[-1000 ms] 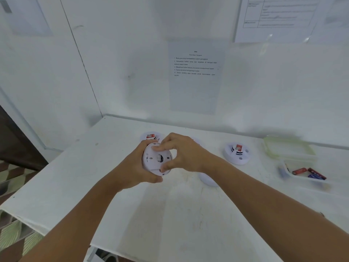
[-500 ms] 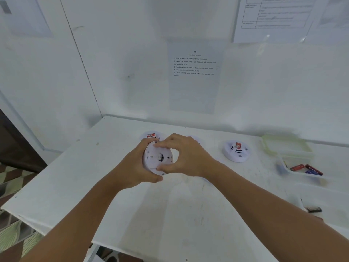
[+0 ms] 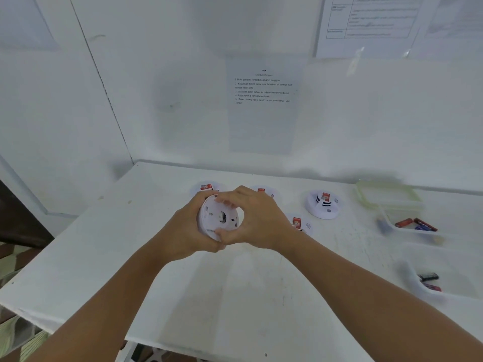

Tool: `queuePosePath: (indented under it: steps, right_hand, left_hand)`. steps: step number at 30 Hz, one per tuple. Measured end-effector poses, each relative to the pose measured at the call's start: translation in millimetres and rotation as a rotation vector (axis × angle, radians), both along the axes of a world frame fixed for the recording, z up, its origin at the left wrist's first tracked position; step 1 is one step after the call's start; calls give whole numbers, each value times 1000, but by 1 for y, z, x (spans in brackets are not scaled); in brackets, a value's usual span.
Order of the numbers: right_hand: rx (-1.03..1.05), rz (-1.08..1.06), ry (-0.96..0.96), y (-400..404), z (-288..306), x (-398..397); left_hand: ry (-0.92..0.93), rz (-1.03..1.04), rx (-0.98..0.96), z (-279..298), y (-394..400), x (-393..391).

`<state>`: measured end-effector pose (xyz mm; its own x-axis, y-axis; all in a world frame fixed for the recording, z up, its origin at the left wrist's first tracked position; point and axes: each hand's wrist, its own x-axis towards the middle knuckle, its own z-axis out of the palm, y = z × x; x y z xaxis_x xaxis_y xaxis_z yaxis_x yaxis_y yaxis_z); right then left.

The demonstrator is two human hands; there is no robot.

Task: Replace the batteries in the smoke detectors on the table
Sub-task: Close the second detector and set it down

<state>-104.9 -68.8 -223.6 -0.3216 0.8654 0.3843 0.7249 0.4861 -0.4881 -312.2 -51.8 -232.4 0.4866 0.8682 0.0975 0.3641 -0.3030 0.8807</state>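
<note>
Above the table [image 3: 156, 283], the left hand [image 3: 183, 231] cups a white detector [image 3: 218, 218] from behind, underside facing the camera, while the right hand [image 3: 258, 220] curls round its rim, fingers on top and thumb below.

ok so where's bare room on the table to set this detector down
Bare patches: the near middle of the table below the hands, and the left side toward the wall corner. Crowded: the back row of detectors behind the held detector, and the right edge with the battery trays.
</note>
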Motion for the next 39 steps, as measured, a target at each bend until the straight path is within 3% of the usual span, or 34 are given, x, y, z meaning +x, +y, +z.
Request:
queuePosePath:
  steps: [8,20,26,29,32,37,39]
  right_hand:
    - [-156,-59,204,-9,-24,-2]
    - [-625,-107,1093,-26,-25,8]
    - [-740,-70,1311,-27,-33,27]
    - [-784,-25,1352,-30,-33,31]
    - [-811,8,1306,-29,-37,34]
    - [-700,-35,844,-31,-42,38]
    - [-663,-46,758,-29,-45,37]
  left_hand:
    - [30,28,-3,-8,8,3]
    - [153,85,134,-6,-6,38]
    - [-74,250,-120,-5,-13,42]
    - [-175,263,-306,-4,-18,46]
    - [-280,224,-370,-4,-23,49]
    - [-285,260,-291,-13,-19,39]
    - [-248,249,-259,-17,-14,34]
